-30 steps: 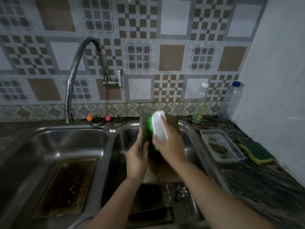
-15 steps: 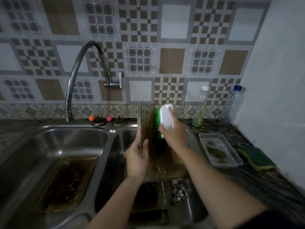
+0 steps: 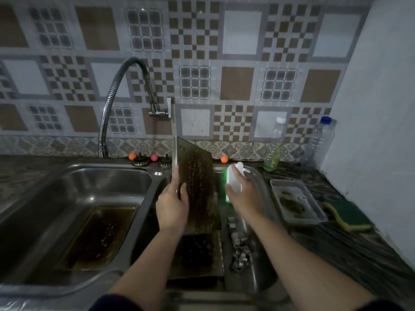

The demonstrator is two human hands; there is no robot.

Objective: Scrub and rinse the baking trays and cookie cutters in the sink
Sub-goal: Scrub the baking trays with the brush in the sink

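Dim kitchen, double steel sink (image 3: pixel 74 176) set into a dark marbled tabletop (image 3: pixel 350 248), patterned wall tiles behind. Nearest, both forearms reaching in from the bottom edge, dark sleeves cut off there. Below them, in the right basin, a grimy baking tray (image 3: pixel 197 254) lying flat, partly hidden by the left forearm; beside it a cluster of small metal cookie cutters (image 3: pixel 240 250), blurred and hard to count. In the left basin, another stained tray (image 3: pixel 98 234) flat on the bottom. Higher up, left hand (image 3: pixel 171 209) clasping the left edge of an upright browned tray (image 3: pixel 197 187), thumb on the front face, fingers hidden behind. Just beside its right edge, apart from it, right hand (image 3: pixel 243 196) wrapped round a white-handled scrub brush (image 3: pixel 233 180), green bristles mostly hidden behind the handle. On the tabletop to the right, a clear plastic container (image 3: pixel 296 202) with murky contents, and a green-and-yellow sponge (image 3: pixel 345 215). Farther back, small orange and pink balls (image 3: pixel 132 156) by two sink strainers, a bottle (image 3: pixel 272 153) holding yellow-green liquid, a clear blue-capped bottle (image 3: pixel 320 140), and a flexible chrome faucet (image 3: pixel 116 95) on the wall.
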